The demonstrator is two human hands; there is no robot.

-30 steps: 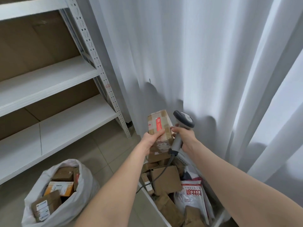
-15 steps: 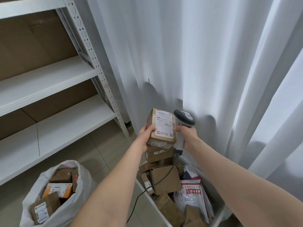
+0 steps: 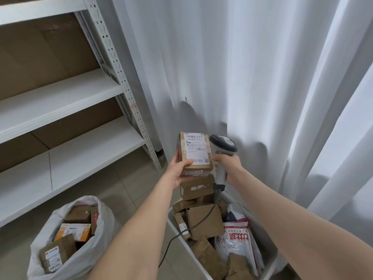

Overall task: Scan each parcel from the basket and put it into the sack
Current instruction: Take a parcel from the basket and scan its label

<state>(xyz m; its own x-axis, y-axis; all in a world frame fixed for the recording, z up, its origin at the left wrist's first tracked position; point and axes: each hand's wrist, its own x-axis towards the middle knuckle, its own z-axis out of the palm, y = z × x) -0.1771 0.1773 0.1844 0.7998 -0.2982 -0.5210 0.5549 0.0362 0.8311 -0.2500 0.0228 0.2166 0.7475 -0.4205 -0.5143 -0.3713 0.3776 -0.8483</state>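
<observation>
Beside curtains point(image 3: 242, 67), sack point(image 3: 96, 245) stands on tiled floor point(image 3: 125, 188), basket point(image 3: 193, 257) seemingly too.

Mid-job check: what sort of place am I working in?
Probably a parcel sorting room: a handheld barcode scanner beside a labelled parcel, more boxes in a basket and a sack, plus metal shelving.

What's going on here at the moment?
A person's left hand holds a small cardboard parcel, label facing the camera, above the white basket. The right hand grips a corded barcode scanner right beside the parcel, its head near the label. The basket below is full of more parcels, and the white sack on the floor to the left already holds several boxes.
</observation>
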